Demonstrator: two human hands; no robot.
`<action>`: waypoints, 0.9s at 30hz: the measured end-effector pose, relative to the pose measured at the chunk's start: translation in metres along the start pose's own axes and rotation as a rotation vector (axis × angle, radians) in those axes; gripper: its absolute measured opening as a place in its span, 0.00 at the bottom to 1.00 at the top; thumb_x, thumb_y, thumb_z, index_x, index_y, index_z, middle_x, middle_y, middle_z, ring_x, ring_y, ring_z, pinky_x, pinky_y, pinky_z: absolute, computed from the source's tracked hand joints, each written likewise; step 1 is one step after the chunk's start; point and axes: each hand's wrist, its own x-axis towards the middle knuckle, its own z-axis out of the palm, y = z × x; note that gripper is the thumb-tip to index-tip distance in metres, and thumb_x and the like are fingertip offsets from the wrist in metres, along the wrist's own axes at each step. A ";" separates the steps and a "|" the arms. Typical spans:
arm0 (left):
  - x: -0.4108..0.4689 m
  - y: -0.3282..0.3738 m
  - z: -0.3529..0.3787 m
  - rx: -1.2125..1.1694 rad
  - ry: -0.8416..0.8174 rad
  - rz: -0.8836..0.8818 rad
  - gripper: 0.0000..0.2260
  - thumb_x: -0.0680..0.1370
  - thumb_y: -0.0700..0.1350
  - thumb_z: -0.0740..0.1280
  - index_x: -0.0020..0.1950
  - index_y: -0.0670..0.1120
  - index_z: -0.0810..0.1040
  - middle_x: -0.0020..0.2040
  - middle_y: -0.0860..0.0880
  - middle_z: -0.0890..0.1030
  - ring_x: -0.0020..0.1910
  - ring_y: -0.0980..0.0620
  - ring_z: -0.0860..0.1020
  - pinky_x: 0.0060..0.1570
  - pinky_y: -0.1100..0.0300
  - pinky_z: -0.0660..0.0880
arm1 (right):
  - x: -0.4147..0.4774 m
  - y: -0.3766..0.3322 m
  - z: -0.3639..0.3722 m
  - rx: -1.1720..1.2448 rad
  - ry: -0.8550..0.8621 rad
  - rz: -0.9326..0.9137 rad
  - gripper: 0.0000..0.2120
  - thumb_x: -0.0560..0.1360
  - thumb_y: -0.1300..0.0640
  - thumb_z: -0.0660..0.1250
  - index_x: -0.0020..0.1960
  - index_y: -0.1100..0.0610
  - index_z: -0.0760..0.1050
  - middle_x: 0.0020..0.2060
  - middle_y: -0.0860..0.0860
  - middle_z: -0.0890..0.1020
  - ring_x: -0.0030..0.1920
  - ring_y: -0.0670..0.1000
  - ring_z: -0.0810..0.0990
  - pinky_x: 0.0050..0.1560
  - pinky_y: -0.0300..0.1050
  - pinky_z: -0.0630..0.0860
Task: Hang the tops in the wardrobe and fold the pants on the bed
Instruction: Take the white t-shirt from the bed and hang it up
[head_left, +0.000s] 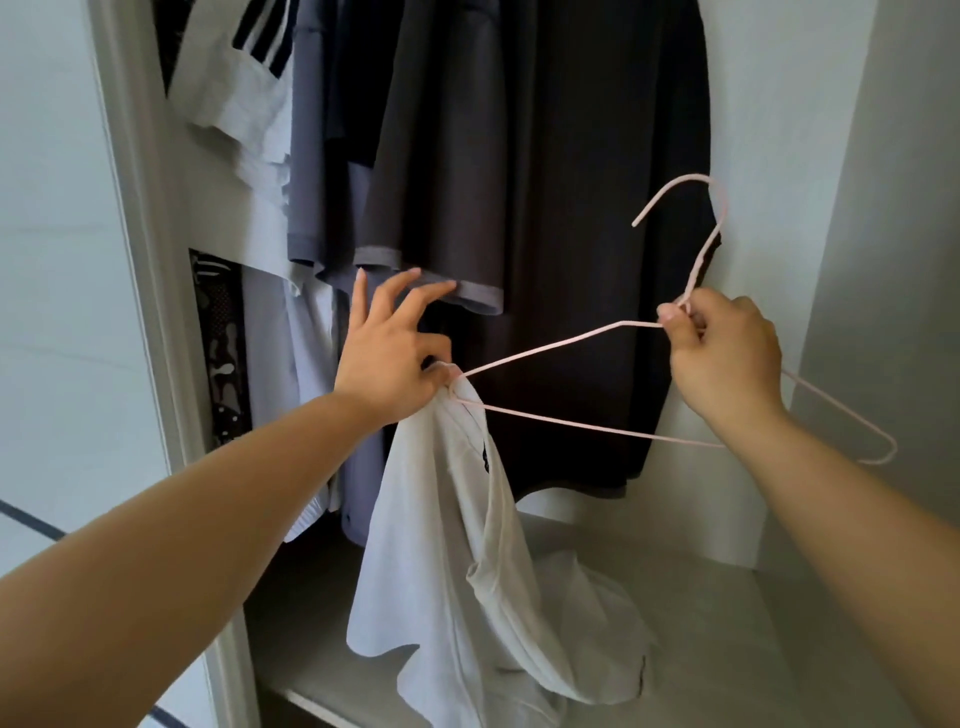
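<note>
Your left hand (387, 358) pinches the white top (441, 545) at the left tip of the hanger (561, 348), a thin pink wire one. Thumb and forefinger press together on the cloth, and the other fingers (395, 288) spread toward the dark tops (545, 208) hanging behind. Your right hand (727, 358) grips the hanger at its neck, just under the hook, fingers curled round the wire. The hanger sits tilted, hook up. The white top dangles from that one corner inside the open wardrobe (831, 208), its hem bunched on the bottom shelf (717, 623).
</note>
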 end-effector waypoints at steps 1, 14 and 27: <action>0.002 0.002 -0.002 0.021 -0.016 0.001 0.05 0.69 0.52 0.74 0.35 0.53 0.83 0.70 0.51 0.70 0.73 0.42 0.58 0.71 0.37 0.39 | -0.001 0.000 -0.001 0.004 0.003 0.004 0.12 0.80 0.52 0.58 0.41 0.57 0.68 0.31 0.46 0.63 0.40 0.55 0.67 0.41 0.46 0.60; 0.005 0.018 0.006 -0.296 0.049 -0.320 0.06 0.71 0.51 0.73 0.36 0.52 0.82 0.58 0.59 0.73 0.67 0.50 0.61 0.73 0.49 0.45 | -0.006 0.013 0.008 0.092 0.026 0.046 0.12 0.80 0.52 0.58 0.47 0.60 0.73 0.40 0.53 0.69 0.42 0.54 0.69 0.43 0.45 0.63; 0.023 0.059 0.009 -0.892 -0.137 -0.435 0.07 0.72 0.44 0.73 0.34 0.50 0.80 0.44 0.58 0.77 0.47 0.64 0.73 0.47 0.79 0.66 | -0.016 0.000 0.051 0.272 -0.246 -0.029 0.11 0.79 0.51 0.60 0.44 0.58 0.75 0.33 0.51 0.74 0.36 0.51 0.72 0.36 0.44 0.67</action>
